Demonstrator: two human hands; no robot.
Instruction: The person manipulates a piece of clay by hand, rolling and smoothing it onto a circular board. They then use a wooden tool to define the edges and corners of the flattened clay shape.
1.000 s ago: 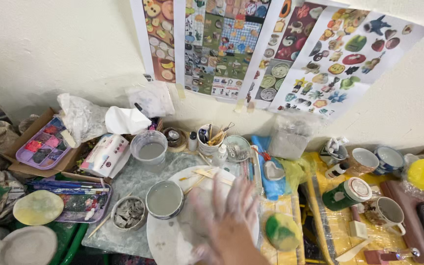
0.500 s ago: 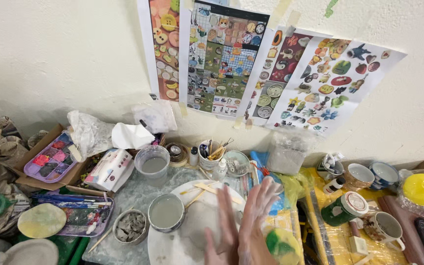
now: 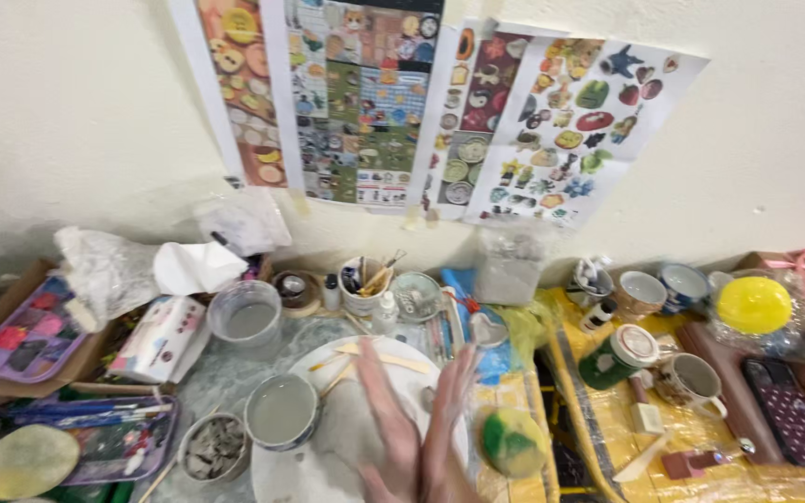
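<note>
A hand, fingers spread apart and flat, rests on a white round plate at the near edge of the cluttered worktop; which hand it is cannot be told. A grey-filled bowl sits just left of it, and wooden sticks lie crosswise just beyond the fingertips.

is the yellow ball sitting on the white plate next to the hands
No, the yellow ball rests far off at the table's right side, while the hands press together over the white plate.
</note>
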